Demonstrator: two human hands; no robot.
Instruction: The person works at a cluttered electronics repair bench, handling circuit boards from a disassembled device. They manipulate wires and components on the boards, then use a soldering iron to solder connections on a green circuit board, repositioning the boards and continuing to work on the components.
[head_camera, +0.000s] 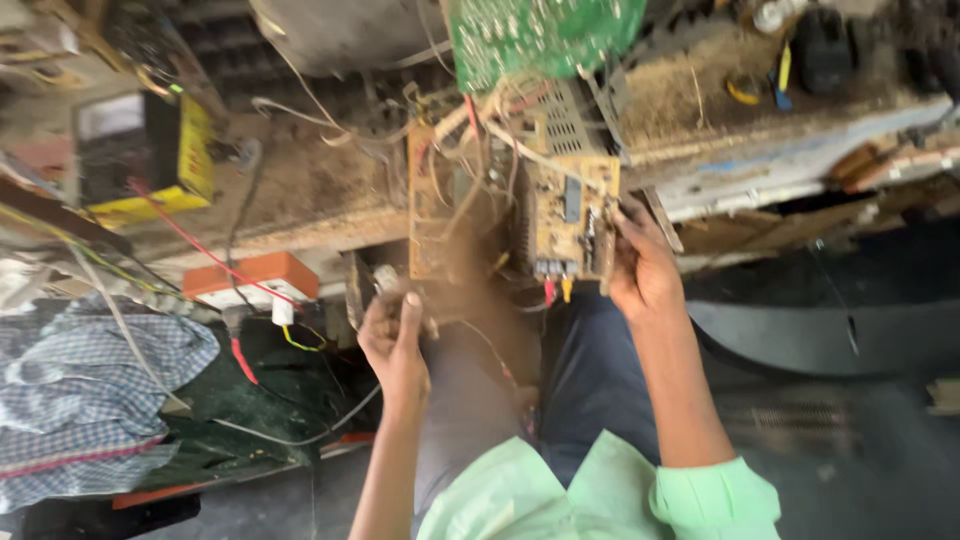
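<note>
Boards still hang wired together: right hand (640, 265) grips the tan board (572, 215) by its edge, left hand (393, 335) curls shut on something small, too blurred to tell.

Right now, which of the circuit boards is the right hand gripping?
The tan board on the right, gripped at its right edge by the right hand. The other tan board sits further left, untouched, and the green board is at the top, out of either hand's grip.
</note>
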